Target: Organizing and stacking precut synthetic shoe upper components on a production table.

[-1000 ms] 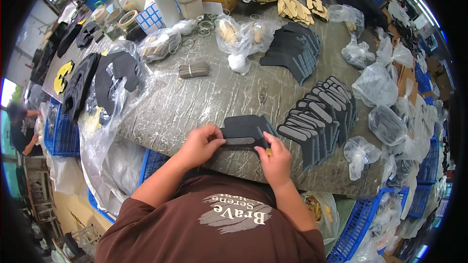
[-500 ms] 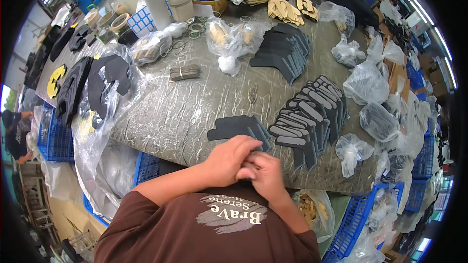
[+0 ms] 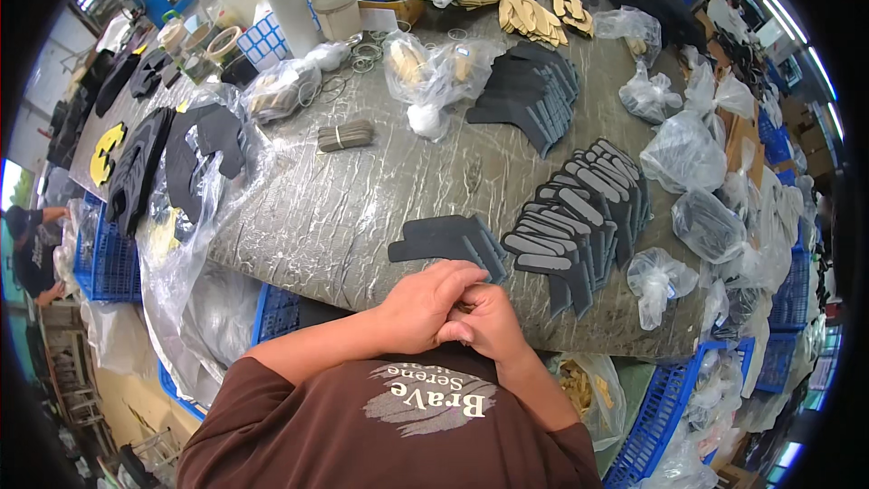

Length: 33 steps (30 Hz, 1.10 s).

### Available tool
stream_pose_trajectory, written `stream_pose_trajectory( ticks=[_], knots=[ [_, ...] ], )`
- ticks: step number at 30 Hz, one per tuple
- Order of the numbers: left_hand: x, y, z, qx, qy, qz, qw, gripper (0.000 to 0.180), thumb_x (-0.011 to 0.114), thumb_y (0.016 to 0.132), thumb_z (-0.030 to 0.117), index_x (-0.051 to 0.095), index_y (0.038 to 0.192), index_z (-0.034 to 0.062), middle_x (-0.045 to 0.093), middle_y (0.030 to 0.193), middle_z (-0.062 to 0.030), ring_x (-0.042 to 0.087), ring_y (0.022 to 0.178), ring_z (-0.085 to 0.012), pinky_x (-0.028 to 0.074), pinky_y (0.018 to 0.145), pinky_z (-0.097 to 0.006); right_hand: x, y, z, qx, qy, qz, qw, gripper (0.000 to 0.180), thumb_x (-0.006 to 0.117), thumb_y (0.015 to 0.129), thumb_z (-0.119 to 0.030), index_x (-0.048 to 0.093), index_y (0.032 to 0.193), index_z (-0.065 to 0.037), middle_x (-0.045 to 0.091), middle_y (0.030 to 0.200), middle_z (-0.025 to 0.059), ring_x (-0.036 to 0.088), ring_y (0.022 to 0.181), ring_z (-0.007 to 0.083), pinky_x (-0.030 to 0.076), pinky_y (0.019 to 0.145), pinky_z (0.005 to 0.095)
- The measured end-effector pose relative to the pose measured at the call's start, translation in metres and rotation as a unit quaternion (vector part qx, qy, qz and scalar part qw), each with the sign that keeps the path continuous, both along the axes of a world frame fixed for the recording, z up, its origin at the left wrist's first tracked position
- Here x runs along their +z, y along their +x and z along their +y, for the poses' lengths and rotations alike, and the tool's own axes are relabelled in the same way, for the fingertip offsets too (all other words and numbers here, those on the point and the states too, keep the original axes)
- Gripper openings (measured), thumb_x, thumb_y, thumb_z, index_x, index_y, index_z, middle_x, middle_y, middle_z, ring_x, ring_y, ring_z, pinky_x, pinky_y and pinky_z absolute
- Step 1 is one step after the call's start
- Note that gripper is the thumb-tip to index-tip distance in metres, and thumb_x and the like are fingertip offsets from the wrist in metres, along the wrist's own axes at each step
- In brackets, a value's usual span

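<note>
Both hands meet at the table's near edge, in front of my shirt. My left hand (image 3: 424,302) is closed, its fingers laid across the other hand. Beneath it my right hand (image 3: 491,320) has its fingers curled in. Whatever lies between them, if anything, is hidden. Just beyond the fingers rests a fanned stack of dark grey cut pieces (image 3: 439,237). To its right lie black pieces with grey elongated patches (image 3: 579,208), overlapped in rows. Another fan of angled dark pieces (image 3: 525,95) lies farther back.
A banded brown bundle (image 3: 345,136) lies on the worn table (image 3: 299,208). Clear plastic bags (image 3: 683,154) crowd the right side. Bottles and a white tumbler (image 3: 290,9) stand at the back left, near tan cut pieces (image 3: 532,20). A blue crate (image 3: 656,421) sits below at right.
The clasped hands stay in nearly the same place, with the right fingers curled a little closer in. The piles on the table have not moved.
</note>
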<state>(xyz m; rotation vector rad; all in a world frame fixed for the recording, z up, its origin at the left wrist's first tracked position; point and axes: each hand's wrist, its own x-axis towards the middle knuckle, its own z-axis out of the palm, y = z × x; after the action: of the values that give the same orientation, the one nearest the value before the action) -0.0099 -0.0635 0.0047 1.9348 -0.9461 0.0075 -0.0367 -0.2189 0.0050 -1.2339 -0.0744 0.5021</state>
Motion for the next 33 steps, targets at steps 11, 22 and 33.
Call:
stream_pose_trajectory(
  ticks=[11,22,33],
  knots=[
    [-0.007,0.001,0.006,0.009,-0.038,0.064,0.997,0.082,0.043,0.081,0.067,0.040,0.126,-0.0020,0.052,0.118,-0.0212,0.053,0.102,-0.0393,0.045,0.086,-0.044,-0.006,0.000,0.003,0.007,-0.071,0.023,0.997,0.017,0.065,0.086,-0.015,0.065,0.085,0.002,0.054,0.062,-0.0021,0.046,0.051,0.0032,0.034,0.044,0.0203],
    [-0.008,0.000,0.003,-0.025,-0.026,0.073,0.997,0.082,0.044,0.081,0.066,0.039,0.126,-0.0015,0.052,0.118,-0.0223,0.052,0.104,-0.0413,0.045,0.087,-0.045,-0.003,-0.001,0.002,0.006,-0.044,0.036,0.998,0.013,0.067,0.083,-0.011,0.063,0.081,0.001,0.055,0.064,-0.0038,0.046,0.053,0.0024,0.033,0.045,0.0196],
    [-0.022,0.000,0.006,-0.029,-0.222,0.310,0.924,0.061,0.032,0.097,0.050,0.041,0.126,-0.0024,0.052,0.119,-0.0130,0.052,0.109,-0.0210,0.042,0.092,-0.033,-0.014,0.002,0.003,-0.016,0.045,0.123,0.991,0.002,0.063,0.084,-0.001,0.065,0.085,0.000,0.060,0.080,-0.0014,0.054,0.069,0.0035,0.042,0.059,0.0171]
  ],
)
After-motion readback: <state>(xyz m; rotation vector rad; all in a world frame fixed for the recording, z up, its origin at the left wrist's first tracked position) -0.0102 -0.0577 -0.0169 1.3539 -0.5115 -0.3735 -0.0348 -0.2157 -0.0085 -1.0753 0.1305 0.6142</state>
